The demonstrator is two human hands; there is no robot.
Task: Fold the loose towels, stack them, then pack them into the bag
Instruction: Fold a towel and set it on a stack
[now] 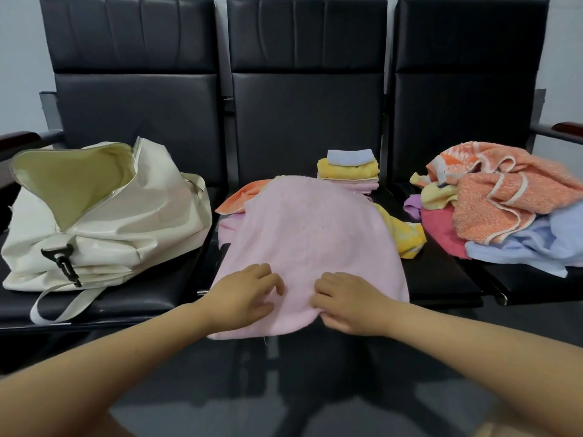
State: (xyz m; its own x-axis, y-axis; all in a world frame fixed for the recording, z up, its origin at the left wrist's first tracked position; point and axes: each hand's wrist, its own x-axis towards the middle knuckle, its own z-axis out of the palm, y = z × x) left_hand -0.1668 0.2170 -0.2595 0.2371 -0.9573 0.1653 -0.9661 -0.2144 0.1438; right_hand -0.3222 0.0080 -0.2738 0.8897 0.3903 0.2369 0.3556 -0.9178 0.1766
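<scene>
We lay both hands on the near edge of a pink towel (310, 234) spread over the middle seat (441, 279) of a row of three black chairs. Our left hand (244, 296) rests on top of the cloth near its front left corner, fingers (274, 279) curled and pressed into the pile. Our right hand (347, 305) sits just beside it, its fingers (321, 287) bent over the towel's front hem and bunching the fabric there; we cannot tell whether the thumb is pinching from beneath. The front edge of the pink towel hangs slightly past the seat's lip.

Under the pink towel, an orange towel (243, 197) shows at its far left and a yellow towel (407, 236) at its right. Behind it, toward the backrest, stands a folded stack (348, 173): a pale blue piece on top, yellow ones below, pink at the bottom.

On the left seat lies the cream bag (104, 216), its zip open and the mouth gaping toward us, a strap trailing off the front. It is well apart from our hands.

On the right seat lies the loose pile (501, 206), unfolded: orange towels with pale trim on top, pale blue below at the front, a red one and a small purple one at its left edge, a yellow one tucked in.
</scene>
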